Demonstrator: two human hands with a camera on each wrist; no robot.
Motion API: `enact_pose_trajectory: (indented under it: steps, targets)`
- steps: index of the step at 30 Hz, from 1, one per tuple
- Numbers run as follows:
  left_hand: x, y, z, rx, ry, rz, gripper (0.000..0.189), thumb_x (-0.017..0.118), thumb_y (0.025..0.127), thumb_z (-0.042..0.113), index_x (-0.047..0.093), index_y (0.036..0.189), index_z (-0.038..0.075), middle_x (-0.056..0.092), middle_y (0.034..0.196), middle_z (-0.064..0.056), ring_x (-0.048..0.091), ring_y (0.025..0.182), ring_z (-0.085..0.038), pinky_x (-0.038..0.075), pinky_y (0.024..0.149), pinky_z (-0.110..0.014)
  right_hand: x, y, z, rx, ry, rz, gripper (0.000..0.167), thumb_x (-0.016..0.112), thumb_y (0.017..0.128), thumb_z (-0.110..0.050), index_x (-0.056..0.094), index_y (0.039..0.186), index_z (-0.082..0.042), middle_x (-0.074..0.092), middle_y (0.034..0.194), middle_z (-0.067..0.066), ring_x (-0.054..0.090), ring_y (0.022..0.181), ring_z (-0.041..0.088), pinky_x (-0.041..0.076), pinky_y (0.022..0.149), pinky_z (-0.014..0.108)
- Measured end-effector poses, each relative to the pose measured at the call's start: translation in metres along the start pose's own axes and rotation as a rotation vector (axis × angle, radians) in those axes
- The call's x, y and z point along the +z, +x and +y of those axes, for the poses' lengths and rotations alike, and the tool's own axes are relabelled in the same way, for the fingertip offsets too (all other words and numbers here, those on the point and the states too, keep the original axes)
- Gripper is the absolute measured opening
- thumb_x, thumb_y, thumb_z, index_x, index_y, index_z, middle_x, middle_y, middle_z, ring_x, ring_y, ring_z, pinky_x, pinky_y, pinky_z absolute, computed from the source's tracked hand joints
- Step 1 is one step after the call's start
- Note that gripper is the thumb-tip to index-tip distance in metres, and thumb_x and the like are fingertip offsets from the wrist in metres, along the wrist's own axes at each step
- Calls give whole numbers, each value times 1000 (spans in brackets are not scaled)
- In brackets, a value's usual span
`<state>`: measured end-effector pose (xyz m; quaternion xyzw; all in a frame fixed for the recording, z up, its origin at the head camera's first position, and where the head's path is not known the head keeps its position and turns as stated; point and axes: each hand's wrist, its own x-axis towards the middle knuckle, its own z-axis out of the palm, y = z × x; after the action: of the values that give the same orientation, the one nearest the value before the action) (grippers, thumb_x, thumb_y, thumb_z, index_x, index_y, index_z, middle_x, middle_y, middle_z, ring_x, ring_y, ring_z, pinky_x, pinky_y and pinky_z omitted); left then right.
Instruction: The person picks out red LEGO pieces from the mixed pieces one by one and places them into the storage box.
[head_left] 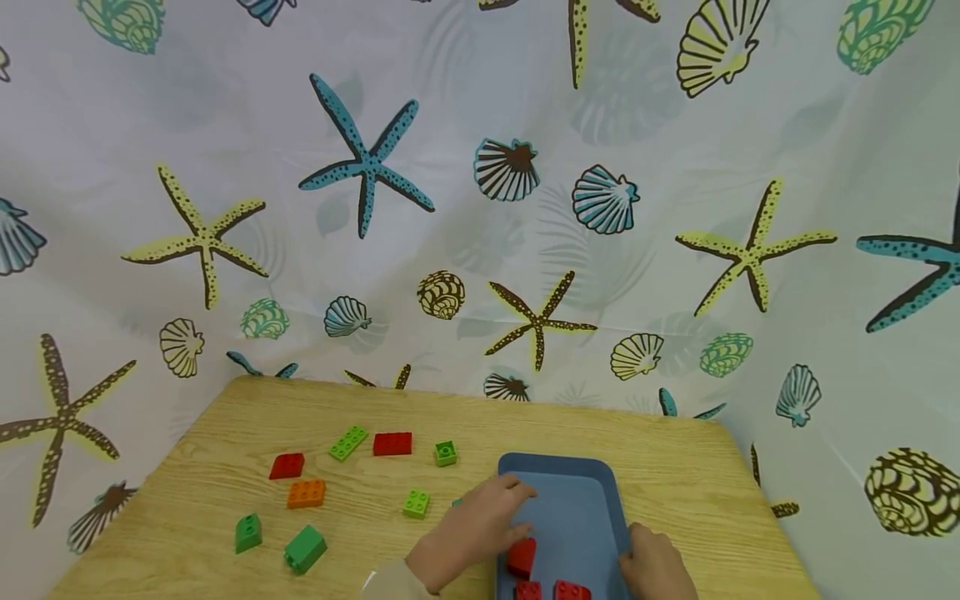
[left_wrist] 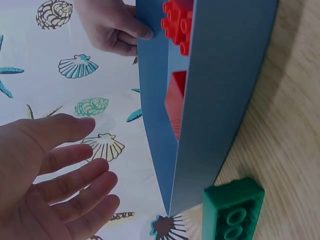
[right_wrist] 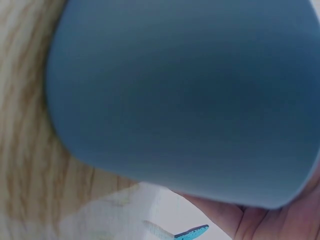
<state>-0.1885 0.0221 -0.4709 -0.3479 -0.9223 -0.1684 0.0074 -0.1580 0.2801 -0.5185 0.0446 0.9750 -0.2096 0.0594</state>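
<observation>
Blue-grey tray stands on the wooden desk, towards the right edge, its long side running from near to far, within easy reach of both hands. The right hand has its grip closed on the tray's right wall: the left wrist view shows the thumb laid over the rim and the fingers bent outside. That hold probably keeps the tray from sliding and leaves the other hand free.

The left hand is above the tray's left wall, its grip well open, fingers apart and nothing between them; such a spread would suit either letting go of a brick or clearing the rim. Inside, the nearest red brick lies close against the left wall, beneath the thumb. Another red brick and a third red brick sit nearer the tray's close end, studs showing, so all three I can see are red and gathered in one part of it.

Outside, a green brick rests just beside the tray's left wall, mostly hidden by the hand in the head view. Further off, towards the desk's left edge, an orange brick and a red piece lie among loose green ones, well apart, which should make each simple to pick out singly.
</observation>
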Motion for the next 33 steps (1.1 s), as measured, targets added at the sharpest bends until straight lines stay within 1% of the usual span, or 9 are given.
enact_pose_trajectory:
  steps: [3,5,12,18,21,23,28,31,33]
  targets:
    - [-2,-3,-7,-34,8,19,42,76,89,27,65,128,15,68,118,0,65,106,-11,55,82,-19,0,0,1,1,-2,-2,6,56,78,4,62,81,2,64,69,13,54,60,20,44,53,36]
    - [-3,-5,-13,-45,3,36,44,77,89,25,64,129,14,68,118,-2,65,104,-12,55,80,-20,0,1,1,4,-2,-7,6,56,78,3,62,81,2,64,69,13,53,60,20,44,53,35]
    - [-5,-12,-31,-33,-30,108,41,77,88,20,65,127,11,68,112,-6,66,94,-14,55,75,-20,-1,2,1,10,-6,-14,6,56,78,3,62,80,2,63,67,11,50,59,20,42,53,34]
    - [-6,-21,-44,-82,-44,98,38,75,89,17,66,125,9,68,109,-8,65,89,-15,55,74,-24,0,1,2,9,4,-16,5,57,79,3,62,81,2,63,68,11,51,60,20,43,53,35]
    - [-7,-25,-51,-123,-47,91,37,75,89,18,65,124,9,69,111,-8,66,90,-16,56,75,-27,0,1,1,19,4,-21,5,58,79,3,62,81,2,63,68,11,51,60,20,43,53,34]
    - [-8,-28,-57,-151,-52,92,37,74,90,18,65,125,9,69,115,-9,68,95,-20,58,78,-31,0,1,0,24,3,-22,5,57,79,3,62,81,2,63,67,11,51,59,20,43,53,34]
    - [-14,-36,-72,-199,-82,134,39,74,89,14,63,126,6,67,122,-14,66,111,-32,58,88,-43,0,1,1,27,-5,-29,6,57,80,3,62,82,3,63,68,11,52,60,20,44,54,35]
    - [-19,-41,-79,-222,-94,158,40,74,89,13,63,126,5,67,122,-16,67,109,-33,58,87,-44,-1,1,1,29,-7,-27,6,58,79,4,63,83,3,64,68,11,52,60,20,44,54,35]
    - [-21,-43,-83,-235,-97,170,39,75,88,12,63,125,4,67,120,-15,67,105,-31,58,85,-43,-1,1,0,33,-5,-25,6,58,79,3,63,83,3,64,68,11,53,60,20,44,54,35]
